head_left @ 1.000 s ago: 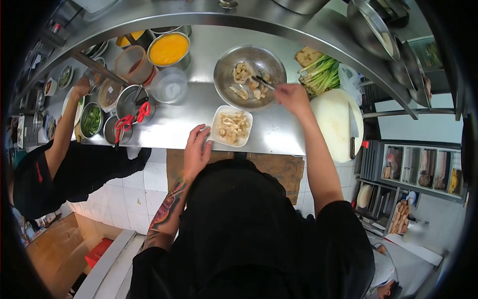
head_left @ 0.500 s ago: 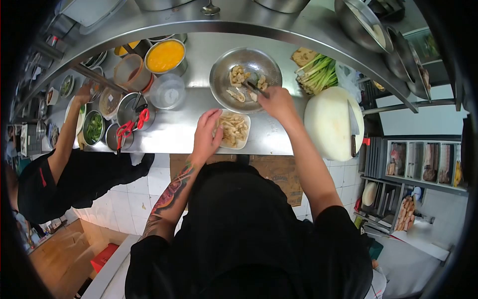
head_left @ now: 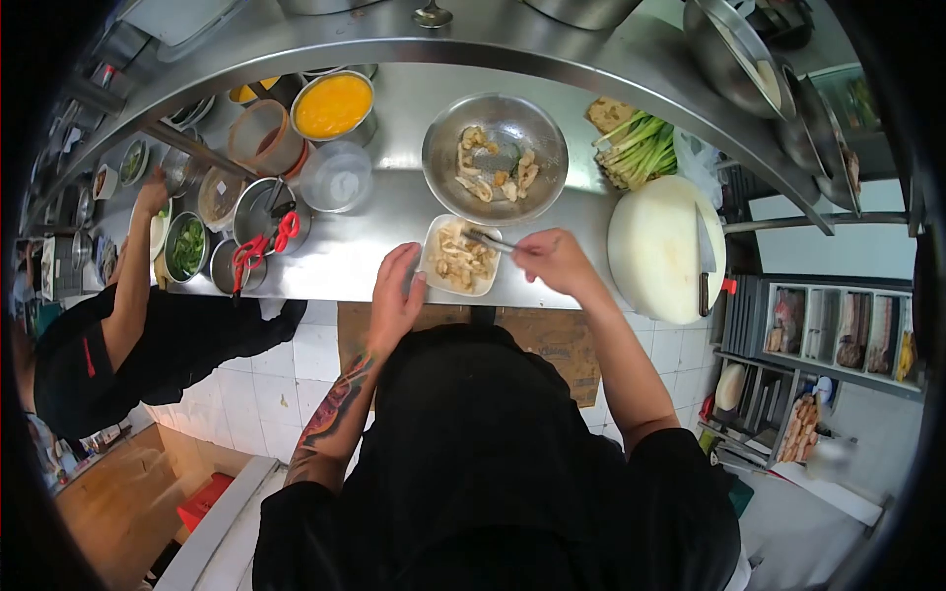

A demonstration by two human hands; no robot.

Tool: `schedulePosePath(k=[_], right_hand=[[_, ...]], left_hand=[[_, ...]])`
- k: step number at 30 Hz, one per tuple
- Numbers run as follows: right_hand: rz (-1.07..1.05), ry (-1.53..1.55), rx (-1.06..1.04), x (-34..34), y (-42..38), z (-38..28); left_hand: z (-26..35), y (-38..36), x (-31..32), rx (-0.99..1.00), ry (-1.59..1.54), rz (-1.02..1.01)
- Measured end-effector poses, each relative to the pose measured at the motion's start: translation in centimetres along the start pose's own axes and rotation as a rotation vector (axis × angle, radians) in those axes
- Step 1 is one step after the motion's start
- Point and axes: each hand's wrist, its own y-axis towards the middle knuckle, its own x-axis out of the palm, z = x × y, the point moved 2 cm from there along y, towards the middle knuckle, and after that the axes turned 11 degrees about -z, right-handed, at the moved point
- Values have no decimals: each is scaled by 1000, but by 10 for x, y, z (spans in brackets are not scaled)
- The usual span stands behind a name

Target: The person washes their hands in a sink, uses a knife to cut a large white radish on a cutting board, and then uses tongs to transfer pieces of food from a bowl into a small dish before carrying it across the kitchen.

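My right hand (head_left: 554,262) grips a slim metal utensil (head_left: 491,242), possibly tongs; its far end is over pale cooked strips (head_left: 459,264) in a square white dish (head_left: 430,280). Beside the dish's left edge is my left hand (head_left: 396,294), with thumb and fingers apart and nothing held. Its thumb is close to the rim; contact is hard to tell. Beyond the dish sits a wide metal bowl (head_left: 496,110) holding browned pieces (head_left: 476,187) of similar food.
To the right, a knife (head_left: 706,258) lies on a thick round chopping block (head_left: 650,246), with spring onions (head_left: 641,153) behind. Red-handled scissors (head_left: 258,252) rest across metal pots at left. A metal shelf (head_left: 394,51) overhangs the counter. A co-worker's arm (head_left: 133,276) reaches in from far left.
My right hand has brought the utensil from the metal bowl toward me, over the white dish. My left hand has shifted slightly down and left, away from the dish's rim.
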Motion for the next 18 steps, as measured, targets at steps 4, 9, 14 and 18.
schedulePosePath(k=[4, 9, 14, 18], right_hand=[[-14, -248, 6, 6, 18, -6], [304, -876, -54, -3, 105, -22], [190, -711, -139, -13, 77, -42], [66, -590, -312, 12, 12, -33]], left_hand=[[12, 19, 13, 104, 68, -112], [2, 28, 24, 135, 142, -147], [-2, 15, 3, 33, 63, -93], [-3, 11, 1, -58, -43, 10]])
